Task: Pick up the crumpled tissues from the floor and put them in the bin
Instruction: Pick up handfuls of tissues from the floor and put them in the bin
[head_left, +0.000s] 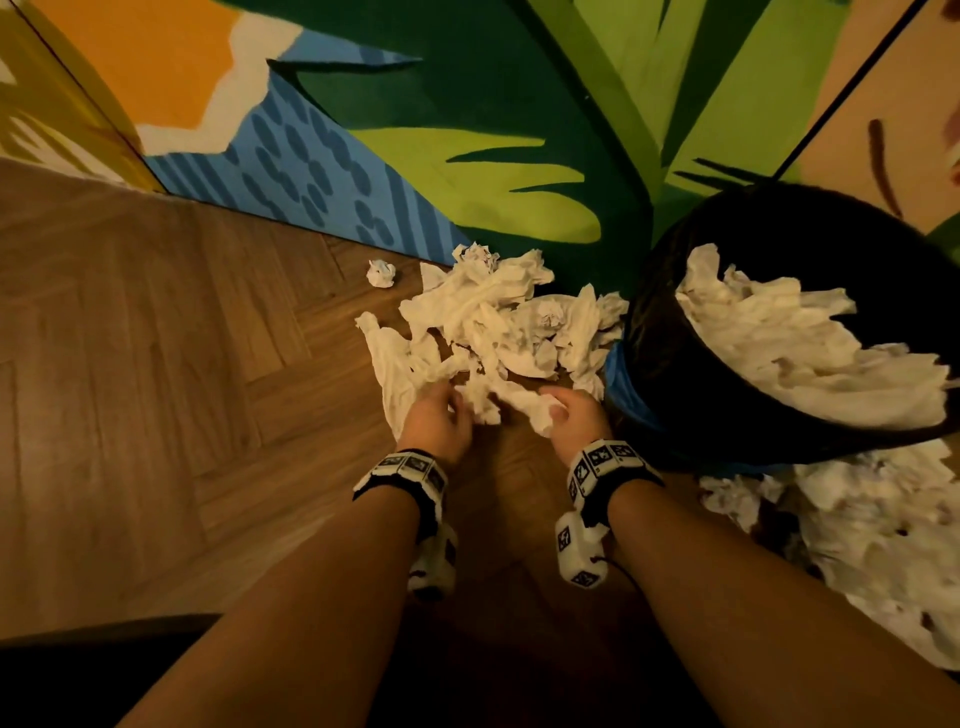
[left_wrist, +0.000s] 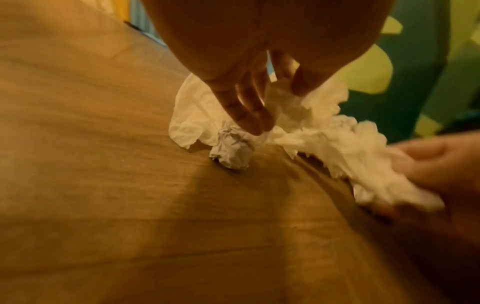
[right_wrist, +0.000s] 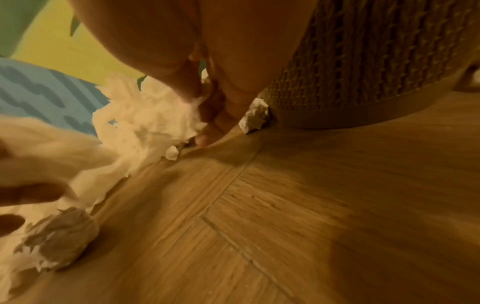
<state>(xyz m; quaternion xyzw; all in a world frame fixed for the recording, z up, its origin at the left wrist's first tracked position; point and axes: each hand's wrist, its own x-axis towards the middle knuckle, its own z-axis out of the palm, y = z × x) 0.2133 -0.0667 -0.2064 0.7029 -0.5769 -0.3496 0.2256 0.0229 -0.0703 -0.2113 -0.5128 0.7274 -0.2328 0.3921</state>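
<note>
Fingers (left_wrist: 249, 115) of left hand (head_left: 434, 423) and right hand (head_left: 576, 415) both curled into the tissue pile (head_left: 498, 317) on the wooden floor (head_left: 156, 364), just beside the bin (head_left: 675, 374), which is part-filled with tissues.

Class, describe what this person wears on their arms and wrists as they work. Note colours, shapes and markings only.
Both forearms are bare, with no sleeves. Each wrist carries a black band set with white square tiles bearing black fiducial-style patterns. Below each band hangs a white, blocky camera unit, on the left wrist and on the right wrist, marked with the same black patterns. A thin dark cable trails from the right unit.
</note>
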